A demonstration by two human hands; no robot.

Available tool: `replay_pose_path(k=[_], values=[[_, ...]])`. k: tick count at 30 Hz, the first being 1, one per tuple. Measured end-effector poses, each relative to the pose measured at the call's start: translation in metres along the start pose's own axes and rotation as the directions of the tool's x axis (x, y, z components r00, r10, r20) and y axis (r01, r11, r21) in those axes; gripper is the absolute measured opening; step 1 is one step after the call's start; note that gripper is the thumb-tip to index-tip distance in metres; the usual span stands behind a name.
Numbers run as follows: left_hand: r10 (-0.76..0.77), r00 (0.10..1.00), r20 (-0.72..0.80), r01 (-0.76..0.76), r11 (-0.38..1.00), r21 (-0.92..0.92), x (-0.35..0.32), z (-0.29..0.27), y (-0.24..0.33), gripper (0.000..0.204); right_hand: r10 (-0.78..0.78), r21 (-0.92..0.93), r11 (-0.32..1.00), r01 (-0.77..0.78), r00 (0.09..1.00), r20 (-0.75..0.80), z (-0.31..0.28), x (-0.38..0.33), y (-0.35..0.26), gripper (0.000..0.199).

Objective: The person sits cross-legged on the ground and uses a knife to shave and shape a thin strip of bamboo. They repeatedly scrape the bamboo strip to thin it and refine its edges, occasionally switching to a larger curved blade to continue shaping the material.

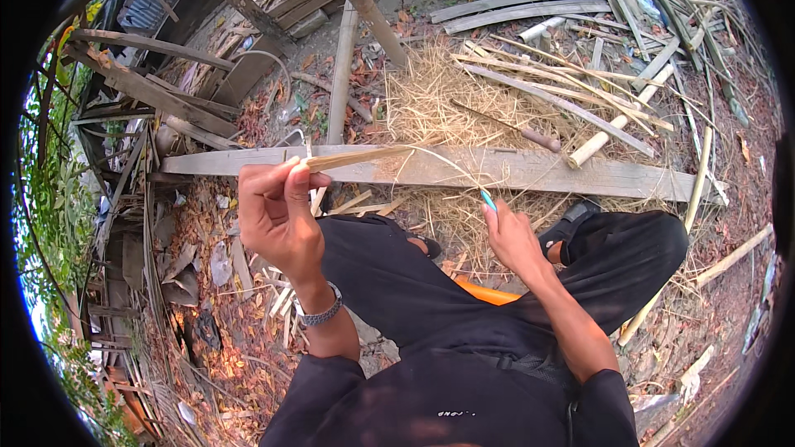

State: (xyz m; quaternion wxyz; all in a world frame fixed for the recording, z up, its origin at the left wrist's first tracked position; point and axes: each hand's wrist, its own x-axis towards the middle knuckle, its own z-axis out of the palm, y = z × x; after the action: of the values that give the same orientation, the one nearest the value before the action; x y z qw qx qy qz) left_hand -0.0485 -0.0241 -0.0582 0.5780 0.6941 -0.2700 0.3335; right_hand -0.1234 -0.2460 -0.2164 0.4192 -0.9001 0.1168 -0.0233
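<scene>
My left hand (281, 209) is closed, thumb against fingers, on a flat split bamboo strip (356, 156) held just above a long wooden plank (530, 168). The strip points rightward. From near its far end, a thin pale curved sliver (451, 163) bends down toward my right hand (515, 238). That hand is closed around a small teal thing (488, 198), mostly hidden by the fingers; its kind I cannot make out. Beyond the plank, a long thin blade with a brown wooden handle (542, 140) lies on a heap of pale shavings (426, 91).
Bamboo strips (580, 87) and a bamboo pole (592, 149) lie at the far right. Wooden posts (341, 66) and old boards (157, 99) stand at the left. Dry leaves (224, 364) cover ground there. Something orange (489, 292) shows beneath my legs.
</scene>
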Motion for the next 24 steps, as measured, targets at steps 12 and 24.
replay_pose_path(k=[12,24], values=[[0.097,0.995,0.028,-0.096,0.995,-0.043,0.008,0.022,0.004,0.007,-0.420,0.492,0.791,0.364,0.908,0.003,-0.058,-0.010,-0.154,0.024],[0.084,0.995,0.053,-0.086,0.995,0.041,0.006,0.018,0.002,0.007,-0.211,-0.095,0.976,0.198,0.965,-0.155,0.049,0.044,-0.048,0.026]])
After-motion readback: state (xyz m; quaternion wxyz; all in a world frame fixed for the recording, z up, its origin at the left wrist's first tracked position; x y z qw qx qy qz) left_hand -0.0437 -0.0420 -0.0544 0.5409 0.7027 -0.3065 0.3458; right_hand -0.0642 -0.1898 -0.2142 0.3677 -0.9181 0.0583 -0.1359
